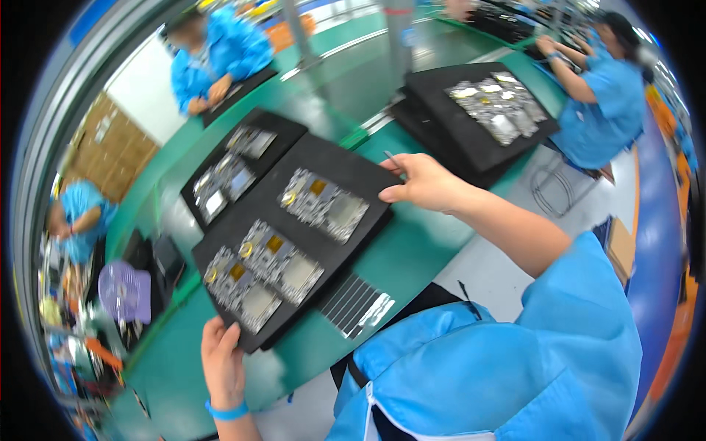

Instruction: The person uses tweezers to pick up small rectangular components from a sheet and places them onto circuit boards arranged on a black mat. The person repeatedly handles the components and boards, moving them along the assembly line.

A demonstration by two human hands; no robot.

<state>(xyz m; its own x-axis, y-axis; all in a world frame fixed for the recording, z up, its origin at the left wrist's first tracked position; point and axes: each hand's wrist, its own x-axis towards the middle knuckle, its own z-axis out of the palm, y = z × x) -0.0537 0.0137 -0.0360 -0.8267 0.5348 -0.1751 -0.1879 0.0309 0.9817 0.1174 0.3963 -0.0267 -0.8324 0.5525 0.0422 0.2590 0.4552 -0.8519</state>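
Observation:
A black foam tray [340, 163] is held tilted over the green bench, carrying three circuit boards: one to the right [323, 204], a middle one [282, 262] and one at the left [243, 289]. My left hand [223, 364], with a blue wristband, grips its near left corner, thumb on top. At the opposite end, my right hand [423, 182] is closed at the right corner, with a thin grey pen-like tool [395, 162] sticking out past its fingers. Exactly what that tool is cannot be made out.
Behind lies another black tray [278, 126] with several boards. At the back right stands a stack of black foam trays [426, 103] with boards on top. A sheet of black strips [353, 307] lies on the green bench [173, 367]. Co-workers in blue sit around; a purple fan-like object [123, 290] stands left.

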